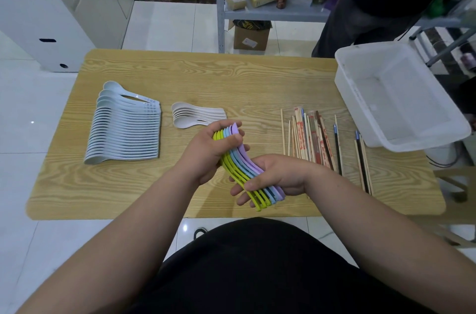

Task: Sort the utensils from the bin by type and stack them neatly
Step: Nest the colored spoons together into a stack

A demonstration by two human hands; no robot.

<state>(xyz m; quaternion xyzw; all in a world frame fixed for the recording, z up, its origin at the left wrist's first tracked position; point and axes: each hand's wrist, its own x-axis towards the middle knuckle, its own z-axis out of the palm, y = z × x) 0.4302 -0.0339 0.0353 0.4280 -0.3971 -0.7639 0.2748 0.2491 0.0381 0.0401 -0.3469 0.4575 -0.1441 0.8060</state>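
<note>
Both hands grasp a nested stack of curved plastic spoons [243,161], green, blue, purple, above the woodgrain table [180,69]: left hand [208,154] round the bowls, right hand [278,177] round the handles. Pale blue spoons [123,131], cream spoons [195,114], thin chopsticks [314,143] lie sorted; white bin [401,97] right.

Both bare forearms reach forward and meet at a nested stack of spoons [240,159]. The left hand [206,151] grips the bowl end of the spoons, its fingers curled over the far side and its thumb pressed against the near side. The right hand [279,176] holds the handle end, palm turned inward, with the thumb laid across the top of the spoons and fingertips showing beneath them.
</note>
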